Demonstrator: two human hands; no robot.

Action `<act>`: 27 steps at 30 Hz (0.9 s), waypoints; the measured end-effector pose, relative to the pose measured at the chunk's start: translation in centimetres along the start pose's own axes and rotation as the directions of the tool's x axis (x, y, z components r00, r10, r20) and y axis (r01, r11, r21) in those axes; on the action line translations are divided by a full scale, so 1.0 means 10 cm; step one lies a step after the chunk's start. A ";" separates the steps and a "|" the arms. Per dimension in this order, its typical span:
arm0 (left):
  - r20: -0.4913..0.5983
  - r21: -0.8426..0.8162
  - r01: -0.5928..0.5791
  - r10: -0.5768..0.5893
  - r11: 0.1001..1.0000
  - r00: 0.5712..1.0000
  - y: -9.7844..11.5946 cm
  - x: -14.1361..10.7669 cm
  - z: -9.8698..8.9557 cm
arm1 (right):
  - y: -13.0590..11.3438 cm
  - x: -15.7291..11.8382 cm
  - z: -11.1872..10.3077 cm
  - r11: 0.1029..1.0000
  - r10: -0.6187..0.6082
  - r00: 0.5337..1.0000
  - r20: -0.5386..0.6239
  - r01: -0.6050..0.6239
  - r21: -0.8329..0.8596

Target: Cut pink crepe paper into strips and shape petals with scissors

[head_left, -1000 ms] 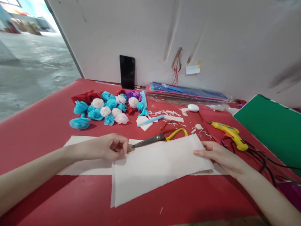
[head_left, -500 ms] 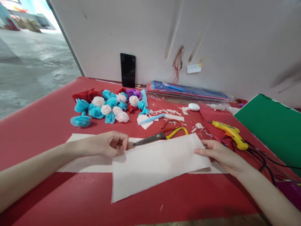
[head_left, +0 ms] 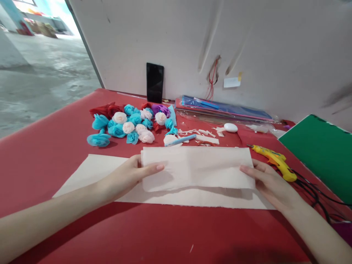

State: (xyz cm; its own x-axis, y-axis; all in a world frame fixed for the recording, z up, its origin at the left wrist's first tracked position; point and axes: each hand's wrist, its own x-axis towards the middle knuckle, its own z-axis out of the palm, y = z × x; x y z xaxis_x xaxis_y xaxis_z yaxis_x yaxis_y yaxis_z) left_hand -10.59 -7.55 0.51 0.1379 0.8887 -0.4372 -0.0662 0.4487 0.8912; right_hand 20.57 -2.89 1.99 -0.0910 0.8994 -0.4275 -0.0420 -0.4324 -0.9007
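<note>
White paper [head_left: 198, 168], seemingly layered, held level over long sheet [head_left: 90, 172]; half second ago it slanted, left end dipping toward me. Left hand [head_left: 129, 177] has moved from corner pinch to grip on paper's left end, thumb across front; right hand [head_left: 271, 183] clamped on right end. I judge paper better squared, controlled from both ends. Scissors [head_left: 206, 143], beyond paper, now mostly hidden. Tag [head_left: 231, 82] on wall [head_left: 187, 44] beyond paper: no writing I can read. Glue gun [head_left: 275, 161] right of paper: no legible brand.
</note>
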 end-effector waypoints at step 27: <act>0.060 0.518 -0.271 0.281 0.811 0.958 -0.02 0.03 0.00 | 0.17 -0.06 0.11 0.941 -0.237 0.971 0.019 0.235 -0.244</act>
State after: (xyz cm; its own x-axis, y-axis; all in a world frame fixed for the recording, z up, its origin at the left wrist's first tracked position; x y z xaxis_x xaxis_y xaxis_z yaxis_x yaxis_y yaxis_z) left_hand -10.57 -7.40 0.23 0.1726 0.9718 -0.1609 0.4208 0.0750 0.9040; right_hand 19.45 -4.23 0.84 -0.0977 0.9749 -0.2002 0.1823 -0.1803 -0.9666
